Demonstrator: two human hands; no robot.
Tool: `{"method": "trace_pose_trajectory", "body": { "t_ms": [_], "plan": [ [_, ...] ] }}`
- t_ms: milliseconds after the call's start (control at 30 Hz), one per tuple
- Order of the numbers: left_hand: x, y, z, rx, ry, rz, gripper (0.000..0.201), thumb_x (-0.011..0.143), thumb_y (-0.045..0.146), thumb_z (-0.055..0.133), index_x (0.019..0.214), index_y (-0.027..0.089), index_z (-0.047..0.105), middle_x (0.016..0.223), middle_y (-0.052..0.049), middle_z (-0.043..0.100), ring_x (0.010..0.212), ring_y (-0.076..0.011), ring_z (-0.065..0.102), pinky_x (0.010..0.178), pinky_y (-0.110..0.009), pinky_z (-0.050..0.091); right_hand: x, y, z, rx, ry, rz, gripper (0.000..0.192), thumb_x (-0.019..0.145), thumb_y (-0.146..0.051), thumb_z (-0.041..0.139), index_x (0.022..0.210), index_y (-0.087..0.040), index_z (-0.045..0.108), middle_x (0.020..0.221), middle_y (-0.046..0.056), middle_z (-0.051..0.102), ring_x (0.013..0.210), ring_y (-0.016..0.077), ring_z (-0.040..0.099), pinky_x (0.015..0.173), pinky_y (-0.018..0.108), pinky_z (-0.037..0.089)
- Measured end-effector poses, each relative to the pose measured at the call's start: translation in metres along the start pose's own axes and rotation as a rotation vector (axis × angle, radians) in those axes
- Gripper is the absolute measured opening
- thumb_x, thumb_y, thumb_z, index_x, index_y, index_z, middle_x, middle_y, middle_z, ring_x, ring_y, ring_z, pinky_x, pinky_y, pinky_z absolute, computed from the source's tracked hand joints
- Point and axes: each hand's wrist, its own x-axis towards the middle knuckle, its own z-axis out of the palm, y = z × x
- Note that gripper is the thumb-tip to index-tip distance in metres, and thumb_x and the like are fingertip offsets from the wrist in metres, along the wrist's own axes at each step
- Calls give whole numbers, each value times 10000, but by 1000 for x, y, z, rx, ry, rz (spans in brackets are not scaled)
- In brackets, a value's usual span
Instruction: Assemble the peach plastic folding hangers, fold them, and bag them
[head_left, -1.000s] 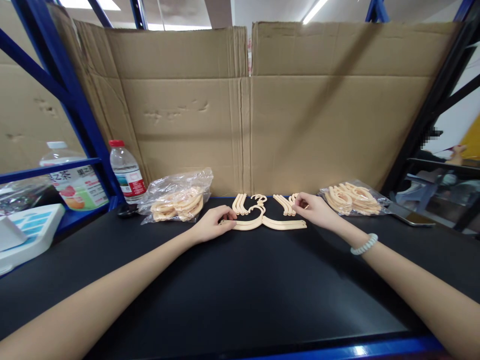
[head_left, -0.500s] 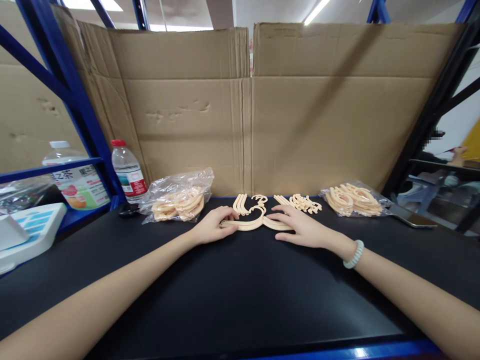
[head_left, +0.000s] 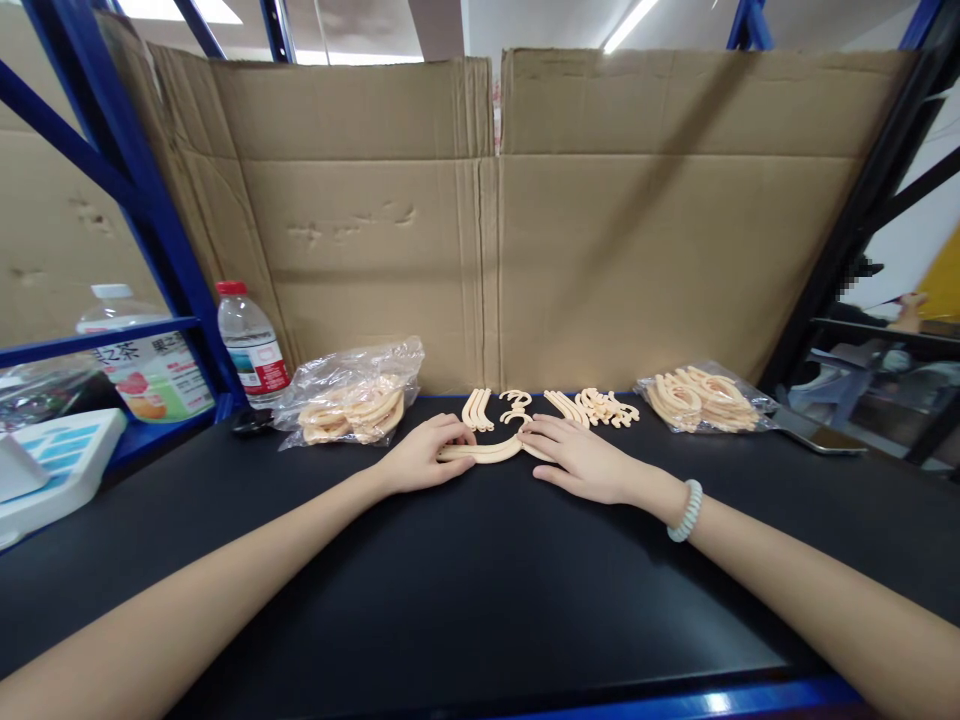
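The right hand [head_left: 581, 462] has slid over from the loose hooks, now lying flat on the cream plastic hanger piece [head_left: 484, 453]; the left hand [head_left: 420, 460] stays pressed flat on its other end, neither grip pinching.

Both arms reach forward, left hand [head_left: 420, 462] and right hand [head_left: 581, 462] lying palm-down, fingers nearly meeting.

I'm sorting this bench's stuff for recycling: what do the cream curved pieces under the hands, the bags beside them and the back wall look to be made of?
The curved pieces look like moulded plastic: uniform cream colour, smooth matt surface. The left hand and right hand rest on them. The bags seem thin clear plastic film, crinkled and glossy. The back wall is brown corrugated cardboard, creased and dented.
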Motion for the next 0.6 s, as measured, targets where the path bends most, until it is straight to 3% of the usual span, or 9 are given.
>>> {"method": "trace_pose_trajectory", "body": {
  "t_ms": [133,300,467,600],
  "plan": [
    [0,0,0,-6,6,-22,155,813,300,557,909,189,609,870,-32,568,850,-197,537,769,-310,434,-7,15,-18,77,16,94,545,884,-431,531,1347,-150,467,1334,163,512,1215,281,483,1020,441,390],
    [1,-1,0,-41,23,-49,167,804,290,555,925,182,589,864,-27,569,824,-185,544,758,-302,439,-24,43,-47,170,-201,318,480,714,-421,712,1115,-167,641,1101,112,645,990,264,596,869,376,468],
    [1,1,0,-21,2,-44,130,765,231,545,879,186,588,837,-16,547,826,-185,531,755,-297,432,-27,54,-47,237,-268,354,221,720,-315,673,876,-159,689,903,74,670,812,206,595,744,320,466],
    [1,1,0,-23,2,-44,136,743,201,544,870,183,589,841,-15,542,821,-182,527,759,-296,428,-26,53,-45,271,-256,379,155,739,-271,626,825,-150,671,834,65,662,756,184,580,695,298,457]
  ]
}}
